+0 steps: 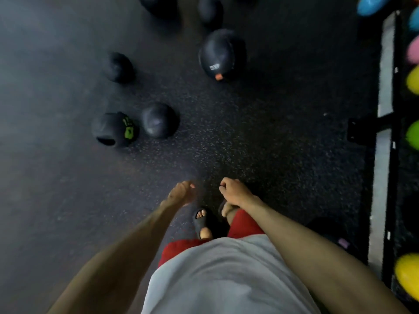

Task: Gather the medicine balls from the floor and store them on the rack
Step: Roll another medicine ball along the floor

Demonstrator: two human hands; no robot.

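**Matt rubber underfoot, gloss on the rack**

The floor is showing as dark, grainy rubber flecked with pale specks, matt throughout. The medicine balls toward twelve o'clock are looking like smooth dark rubber and giving off a dull sheen. At three o'clock the rack is reading as black-painted metal, while its coloured balls are shining glossy. The grey shirt and red shorts are hanging as soft matt cloth.

Both my arms reach forward and down. The left grip and right grip hang near each other, fingers loosely curled, holding nothing.
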